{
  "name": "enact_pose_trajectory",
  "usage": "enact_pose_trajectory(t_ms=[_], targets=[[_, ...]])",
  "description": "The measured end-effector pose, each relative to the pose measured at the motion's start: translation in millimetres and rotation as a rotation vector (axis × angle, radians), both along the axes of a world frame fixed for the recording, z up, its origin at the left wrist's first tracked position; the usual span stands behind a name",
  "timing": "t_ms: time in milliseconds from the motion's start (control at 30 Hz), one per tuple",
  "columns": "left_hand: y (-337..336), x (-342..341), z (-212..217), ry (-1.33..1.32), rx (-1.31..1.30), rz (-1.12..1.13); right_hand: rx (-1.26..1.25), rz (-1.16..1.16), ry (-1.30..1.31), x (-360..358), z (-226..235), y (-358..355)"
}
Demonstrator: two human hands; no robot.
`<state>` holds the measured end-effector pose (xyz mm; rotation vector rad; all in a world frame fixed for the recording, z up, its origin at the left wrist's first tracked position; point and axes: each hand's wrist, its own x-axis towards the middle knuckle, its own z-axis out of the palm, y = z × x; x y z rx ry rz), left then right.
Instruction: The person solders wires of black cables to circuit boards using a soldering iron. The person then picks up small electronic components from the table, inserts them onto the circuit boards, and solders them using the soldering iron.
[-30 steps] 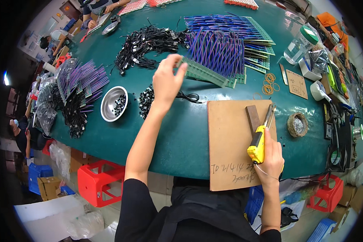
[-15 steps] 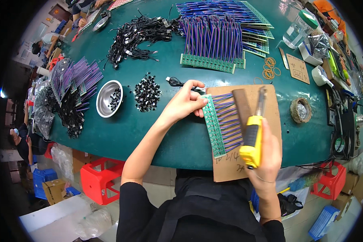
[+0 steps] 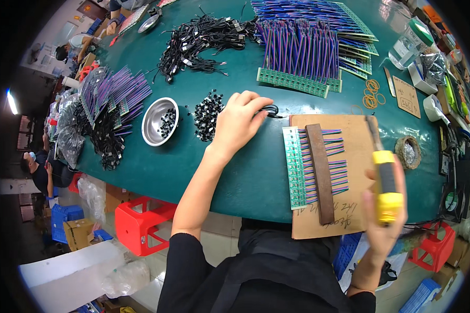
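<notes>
My left hand (image 3: 242, 120) is curled around a coiled black cable (image 3: 271, 110), thumb and index finger on either side of it; the palm hides part of the cable. In my right hand (image 3: 385, 214) is a yellow and black soldering iron (image 3: 386, 180), its metal barrel pointing away from me over the right side of a cardboard sheet (image 3: 357, 208). A green circuit board strip (image 3: 296, 169) lies along the cardboard's left side. Thin blue and purple wires (image 3: 337, 164) run rightward from it, under a brown bar (image 3: 320, 175) laid across them.
Left of my left hand are a heap of small black parts (image 3: 206, 117) and a metal bowl (image 3: 149, 120). Farther off lie black cables (image 3: 209, 41) and stacked wired boards (image 3: 297, 57). Rubber bands (image 3: 372, 94), a round solder-tip cleaner (image 3: 408, 152) and a jar (image 3: 407, 47) stand right.
My left hand has left the board's corner and moved left to the cable. The soldering iron has moved right, away from the bar and wires. The whole view has shifted slightly.
</notes>
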<state>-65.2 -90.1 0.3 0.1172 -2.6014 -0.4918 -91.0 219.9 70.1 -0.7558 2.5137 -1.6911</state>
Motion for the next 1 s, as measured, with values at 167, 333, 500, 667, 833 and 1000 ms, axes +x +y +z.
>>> enact_pose_trajectory(t_ms=[167, 333, 500, 667, 833, 1000], targets=[[-0.7, -15.3, -32.8, 0.07, -0.151, -0.115, -0.378, -0.049, -0.275, -8.4, 13.5, 36.0], [-3.0, -19.4, -31.0, 0.08, 0.043, -0.041, -0.904, 0.009, -0.636, 5.6, -12.5, 53.0], [-32.1, 2.9, 6.4, 0.042, 0.107, 0.105, -1.052, 0.015, -0.876, 21.8, -40.4, 45.3], [-35.4, 37.6, 9.5, -0.193, 0.022, 0.165, -0.992, -0.004, -0.891, 35.9, -51.4, 29.2], [-32.4, 43.8, -9.8, -0.156, -0.063, 0.264, -0.941, 0.017, -0.946, 38.8, -54.6, 15.2], [-35.6, 40.6, -8.7, -0.169, -0.041, 0.249, -0.907, 0.082, -0.985, 39.6, -54.7, 9.8]])
